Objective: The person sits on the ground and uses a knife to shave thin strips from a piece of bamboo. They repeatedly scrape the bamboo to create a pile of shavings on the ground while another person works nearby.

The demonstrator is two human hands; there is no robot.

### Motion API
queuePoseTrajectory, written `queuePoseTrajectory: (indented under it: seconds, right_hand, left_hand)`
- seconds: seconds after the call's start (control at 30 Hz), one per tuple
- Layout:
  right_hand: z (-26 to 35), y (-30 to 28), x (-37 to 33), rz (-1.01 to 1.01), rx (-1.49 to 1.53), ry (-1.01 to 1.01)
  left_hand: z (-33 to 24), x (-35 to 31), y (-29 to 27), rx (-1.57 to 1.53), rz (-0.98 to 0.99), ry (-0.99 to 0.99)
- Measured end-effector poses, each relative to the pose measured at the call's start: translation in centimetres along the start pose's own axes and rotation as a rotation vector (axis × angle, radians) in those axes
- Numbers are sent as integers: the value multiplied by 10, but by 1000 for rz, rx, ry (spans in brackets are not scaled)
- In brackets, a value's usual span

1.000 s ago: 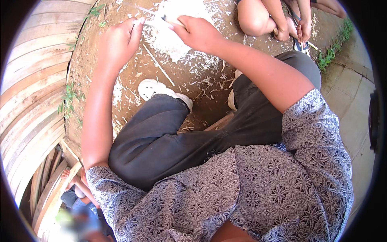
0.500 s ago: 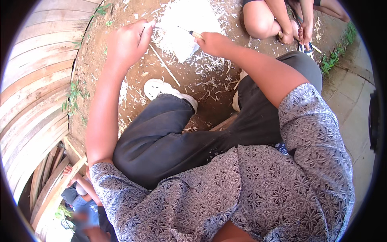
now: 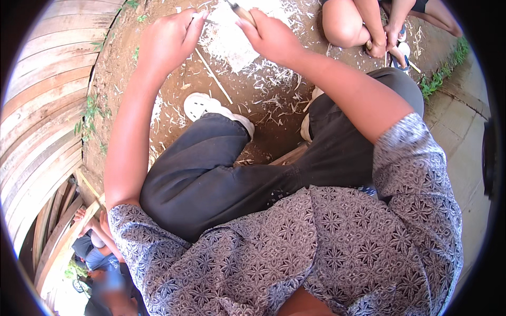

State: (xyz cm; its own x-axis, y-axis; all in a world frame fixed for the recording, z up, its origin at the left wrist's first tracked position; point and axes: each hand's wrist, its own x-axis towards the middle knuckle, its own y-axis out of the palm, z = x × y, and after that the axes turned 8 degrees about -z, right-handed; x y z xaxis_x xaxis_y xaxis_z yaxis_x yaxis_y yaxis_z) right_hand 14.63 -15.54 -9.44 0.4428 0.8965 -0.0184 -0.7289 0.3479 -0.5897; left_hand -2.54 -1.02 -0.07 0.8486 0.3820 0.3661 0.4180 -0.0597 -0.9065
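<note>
My right hand [image 3: 274,39] is closed around the pale wooden handle of a small knife [image 3: 243,16]. Its dark, thin blade points up and left, partly cut off by the top edge. To the left, my left hand [image 3: 171,42] is shut with thumb and finger pressed together on a thin strip [image 3: 212,22], most of it hidden in the fist. A gap separates the knife from that hand. Under and beyond both hands lies a bright heap of white shavings [image 3: 237,52], too washed out to make out fully.
A thin pale stick [image 3: 213,75] lies on the brown soil near my white shoe [image 3: 211,108]. Wooden planks [image 3: 47,89] line the left. Another person's hands [image 3: 387,42] rest near their feet at upper right. Paving [image 3: 453,131] lies right; someone else sits at lower left.
Both hands have shifted up in the picture, and the right has come a little left with the knife tilted more upright. At upper right, the other person's hands have moved slightly.
</note>
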Motion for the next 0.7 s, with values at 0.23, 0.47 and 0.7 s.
queuePoseTrajectory:
  seconds: [0.23,0.47,0.7]
  right_hand:
    - [20,-9,9,24,11,-16]
    - [-15,-4,7,197,-233,-38]
    - [-50,6,-6,289,-261,103]
  left_hand:
    - [7,1,3,18,9,-18]
    - [0,5,6,25,23,15]
    - [-1,8,10,11,52,-14]
